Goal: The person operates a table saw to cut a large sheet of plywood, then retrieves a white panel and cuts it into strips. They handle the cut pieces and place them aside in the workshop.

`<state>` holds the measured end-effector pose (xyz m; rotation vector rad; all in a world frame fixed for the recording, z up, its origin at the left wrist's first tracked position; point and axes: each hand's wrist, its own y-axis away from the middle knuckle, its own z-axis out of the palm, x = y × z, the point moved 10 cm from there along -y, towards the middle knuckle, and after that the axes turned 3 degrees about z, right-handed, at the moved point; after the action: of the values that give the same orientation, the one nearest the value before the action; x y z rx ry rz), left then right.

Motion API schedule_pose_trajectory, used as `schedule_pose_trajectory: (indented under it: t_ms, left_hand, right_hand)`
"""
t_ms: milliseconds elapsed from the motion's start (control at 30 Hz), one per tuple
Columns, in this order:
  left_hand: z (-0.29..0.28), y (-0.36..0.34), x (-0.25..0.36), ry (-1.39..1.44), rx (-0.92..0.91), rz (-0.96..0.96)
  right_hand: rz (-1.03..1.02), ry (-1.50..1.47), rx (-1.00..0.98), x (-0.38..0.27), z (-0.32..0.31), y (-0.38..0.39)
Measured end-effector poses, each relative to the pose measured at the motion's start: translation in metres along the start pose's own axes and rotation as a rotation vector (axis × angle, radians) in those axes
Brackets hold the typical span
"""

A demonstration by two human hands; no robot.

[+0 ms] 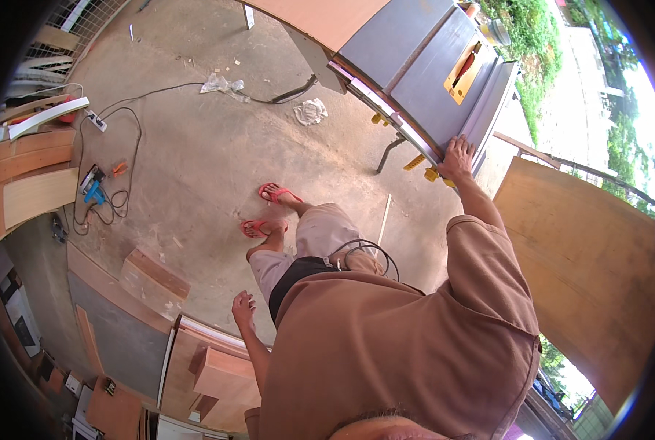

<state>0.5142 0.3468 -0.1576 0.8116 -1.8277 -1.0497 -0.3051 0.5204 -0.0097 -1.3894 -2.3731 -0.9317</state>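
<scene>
My right hand (456, 157) reaches out to the near end of the rip fence (490, 103) on a table saw (423, 81). Its fingers lie spread over the fence and the table's front edge. The red-marked blade (467, 64) stands in a yellow insert plate (456, 81), beyond the hand. Down at my side hangs my left hand (244, 308), fingers loosely bent and apart, with nothing seen in it. It touches no surface that I can make out.
A large wooden panel (577, 257) leans at the right. Cables, a blue power tool (93, 192) and a power strip (96, 121) lie on the floor at left. Wooden boxes (228, 378) stand behind my left hand. Crumpled plastic (223, 84) lies near the saw.
</scene>
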Motion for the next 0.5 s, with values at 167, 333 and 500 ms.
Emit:
schedule_pose_trajectory:
  t_ms: [167, 333, 500]
  left_hand:
    - [-0.018, -0.007, 0.011, -0.047, 0.002, 0.032]
    - [-0.035, -0.013, 0.028, -0.038, 0.022, 0.059]
    - [-0.014, -0.013, 0.041, -0.067, -0.029, 0.084]
  right_hand:
    - [-0.071, -0.092, 0.177, -0.01, -0.006, 0.009]
    - [-0.138, -0.234, 0.227, -0.007, -0.002, 0.013]
    - [-0.05, -0.276, 0.286, 0.02, -0.037, 0.005]
